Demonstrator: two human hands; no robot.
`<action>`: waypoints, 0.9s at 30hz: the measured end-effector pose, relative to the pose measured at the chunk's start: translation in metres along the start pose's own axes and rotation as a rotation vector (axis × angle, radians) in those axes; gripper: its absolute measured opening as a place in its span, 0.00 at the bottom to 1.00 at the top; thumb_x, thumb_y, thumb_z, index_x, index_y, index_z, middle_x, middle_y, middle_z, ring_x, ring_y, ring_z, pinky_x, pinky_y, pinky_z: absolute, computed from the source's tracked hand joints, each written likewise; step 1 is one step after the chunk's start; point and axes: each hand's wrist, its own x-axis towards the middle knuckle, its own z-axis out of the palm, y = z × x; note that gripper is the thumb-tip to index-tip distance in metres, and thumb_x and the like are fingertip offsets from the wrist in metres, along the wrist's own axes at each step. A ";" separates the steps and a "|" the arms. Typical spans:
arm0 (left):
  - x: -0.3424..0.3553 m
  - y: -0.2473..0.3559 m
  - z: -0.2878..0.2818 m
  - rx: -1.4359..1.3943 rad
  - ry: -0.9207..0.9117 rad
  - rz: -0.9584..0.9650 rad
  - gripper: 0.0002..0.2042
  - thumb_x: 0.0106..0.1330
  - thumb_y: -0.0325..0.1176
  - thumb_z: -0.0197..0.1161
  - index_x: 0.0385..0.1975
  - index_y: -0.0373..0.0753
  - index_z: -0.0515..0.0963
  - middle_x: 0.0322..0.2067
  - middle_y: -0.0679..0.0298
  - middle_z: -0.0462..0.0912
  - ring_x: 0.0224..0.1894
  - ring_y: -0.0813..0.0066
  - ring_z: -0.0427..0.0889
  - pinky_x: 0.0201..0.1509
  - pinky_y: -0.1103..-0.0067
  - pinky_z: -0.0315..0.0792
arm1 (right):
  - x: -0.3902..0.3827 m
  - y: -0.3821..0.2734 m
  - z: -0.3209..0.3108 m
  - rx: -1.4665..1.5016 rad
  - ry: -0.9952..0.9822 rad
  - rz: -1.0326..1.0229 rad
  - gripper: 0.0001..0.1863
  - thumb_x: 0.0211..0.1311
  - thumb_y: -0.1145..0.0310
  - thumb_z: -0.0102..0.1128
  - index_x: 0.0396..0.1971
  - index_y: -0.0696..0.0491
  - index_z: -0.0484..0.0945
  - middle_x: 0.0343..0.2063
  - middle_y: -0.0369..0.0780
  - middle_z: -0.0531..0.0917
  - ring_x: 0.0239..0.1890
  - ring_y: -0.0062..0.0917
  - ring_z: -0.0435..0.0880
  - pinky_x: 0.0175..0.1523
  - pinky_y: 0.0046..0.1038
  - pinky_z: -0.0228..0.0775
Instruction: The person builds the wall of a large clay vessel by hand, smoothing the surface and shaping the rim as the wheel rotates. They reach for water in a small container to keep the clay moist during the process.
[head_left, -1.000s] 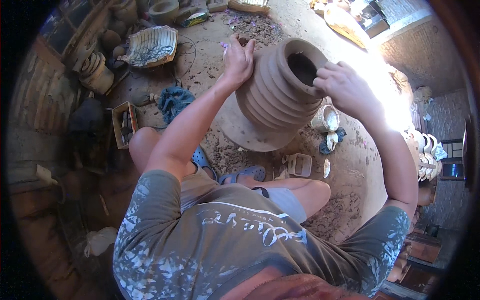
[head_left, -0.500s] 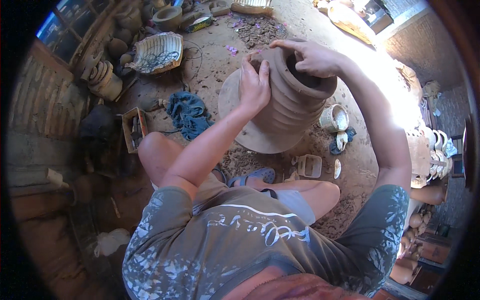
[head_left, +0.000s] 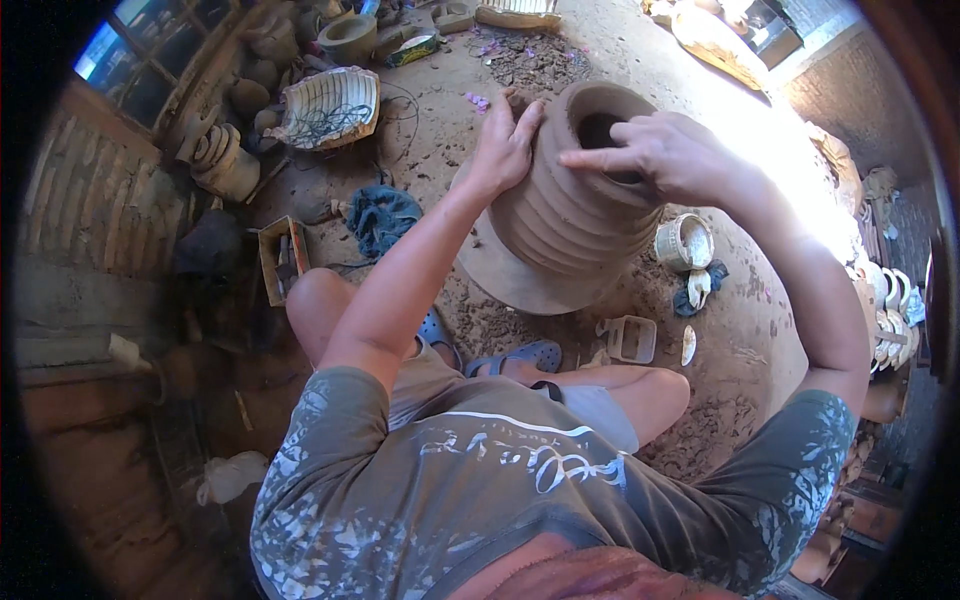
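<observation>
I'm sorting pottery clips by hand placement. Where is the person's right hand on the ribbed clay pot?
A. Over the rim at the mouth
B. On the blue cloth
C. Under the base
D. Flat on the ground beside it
A: the right hand lies across the rim of the ribbed clay pot at its dark mouth, while the left hand presses the outer wall.

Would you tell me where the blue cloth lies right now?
The blue cloth lies on the dirt floor, left of the clay pot, beside the small box.
</observation>
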 end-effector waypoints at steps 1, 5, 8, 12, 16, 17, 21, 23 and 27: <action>0.000 0.002 0.002 0.005 0.000 0.002 0.20 0.79 0.39 0.58 0.56 0.25 0.72 0.50 0.42 0.86 0.54 0.47 0.85 0.59 0.62 0.75 | -0.006 -0.003 -0.007 -0.010 -0.035 0.024 0.37 0.59 0.80 0.62 0.67 0.32 0.79 0.39 0.41 0.84 0.44 0.36 0.85 0.48 0.36 0.77; 0.002 0.006 0.002 0.016 -0.027 0.001 0.20 0.79 0.39 0.57 0.57 0.25 0.71 0.50 0.41 0.86 0.55 0.47 0.85 0.60 0.62 0.75 | -0.001 0.014 0.019 0.638 0.550 0.125 0.12 0.73 0.67 0.64 0.51 0.53 0.87 0.38 0.40 0.87 0.38 0.22 0.85 0.43 0.29 0.76; 0.004 -0.003 -0.001 0.046 -0.031 -0.019 0.20 0.81 0.42 0.56 0.60 0.30 0.69 0.55 0.47 0.84 0.58 0.59 0.83 0.64 0.67 0.73 | 0.027 0.016 0.001 0.757 0.325 0.493 0.16 0.74 0.60 0.62 0.46 0.58 0.86 0.33 0.40 0.88 0.33 0.22 0.84 0.40 0.31 0.78; 0.000 0.007 0.006 -0.009 -0.045 -0.037 0.20 0.80 0.42 0.57 0.59 0.29 0.70 0.55 0.46 0.83 0.59 0.58 0.82 0.64 0.66 0.72 | 0.069 0.034 0.031 0.603 0.376 0.467 0.20 0.75 0.56 0.59 0.39 0.61 0.86 0.26 0.45 0.86 0.29 0.31 0.84 0.40 0.36 0.78; 0.001 0.007 0.001 -0.010 -0.032 0.013 0.20 0.79 0.38 0.58 0.59 0.27 0.69 0.53 0.46 0.85 0.56 0.58 0.84 0.62 0.67 0.74 | 0.079 0.016 0.010 0.470 0.298 0.393 0.20 0.74 0.58 0.59 0.36 0.62 0.86 0.29 0.53 0.85 0.31 0.41 0.85 0.43 0.41 0.78; 0.001 0.007 0.001 0.012 -0.021 0.039 0.20 0.79 0.36 0.58 0.60 0.26 0.68 0.52 0.46 0.86 0.54 0.59 0.85 0.60 0.67 0.75 | 0.076 0.010 0.008 0.481 0.278 0.383 0.20 0.74 0.58 0.59 0.35 0.62 0.86 0.30 0.54 0.85 0.32 0.44 0.85 0.44 0.42 0.78; 0.000 0.014 -0.002 0.001 -0.035 -0.019 0.19 0.79 0.38 0.58 0.57 0.27 0.70 0.51 0.47 0.85 0.54 0.59 0.84 0.60 0.68 0.75 | 0.045 -0.024 -0.010 0.385 0.192 0.259 0.15 0.72 0.62 0.59 0.35 0.61 0.84 0.33 0.50 0.86 0.37 0.46 0.85 0.49 0.41 0.77; 0.002 0.012 0.000 -0.028 -0.057 -0.023 0.20 0.80 0.42 0.58 0.58 0.29 0.70 0.52 0.46 0.83 0.56 0.58 0.82 0.61 0.67 0.73 | 0.027 -0.030 -0.002 0.228 0.156 0.191 0.12 0.71 0.65 0.59 0.33 0.58 0.83 0.32 0.47 0.84 0.37 0.44 0.84 0.47 0.42 0.76; 0.002 0.006 -0.001 0.029 -0.074 -0.033 0.21 0.80 0.42 0.57 0.59 0.28 0.70 0.53 0.45 0.83 0.57 0.56 0.82 0.63 0.67 0.72 | -0.028 -0.032 0.015 -0.173 0.273 -0.026 0.07 0.68 0.68 0.60 0.30 0.53 0.80 0.30 0.43 0.79 0.36 0.39 0.82 0.44 0.43 0.75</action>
